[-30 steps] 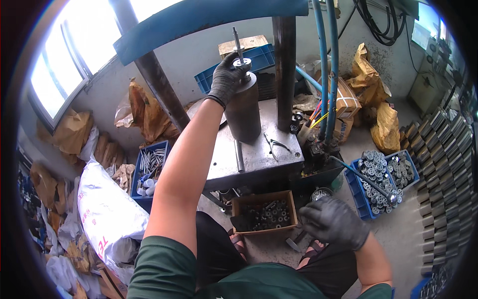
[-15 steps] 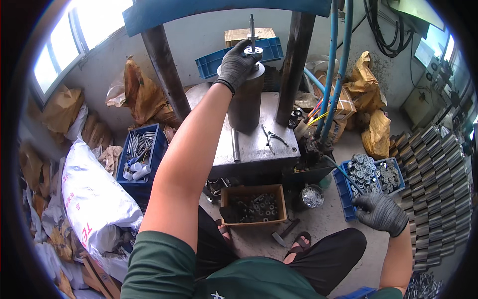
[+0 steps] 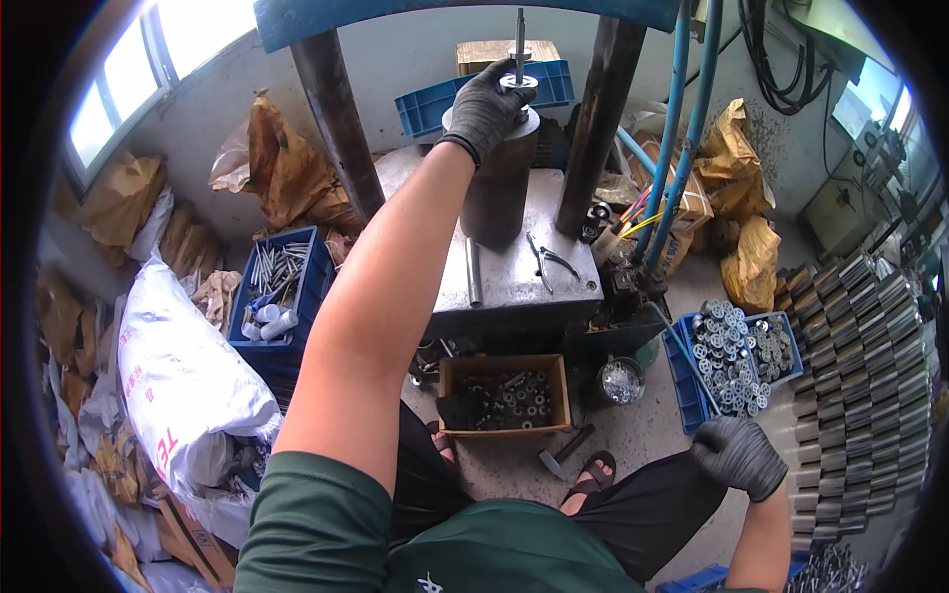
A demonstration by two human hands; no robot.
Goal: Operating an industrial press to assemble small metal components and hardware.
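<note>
The person's left hand, in a dark glove, is pinching a pale disc between thumb and fingers; this disc sits around a metal shaft, which rises upright above the hand. Directly below the hand stands a thick dark cylinder on the metal surface. Nearer to the person than this hand, a short rod and pliers lie on the surface. The right hand is away, with curled fingers, just before a blue crate of similar discs; whether it holds something, one cannot tell. The step in hand seems to be steadying the disc and shaft over the cylinder; the next move probably calls for keeping the shaft straight.
</note>
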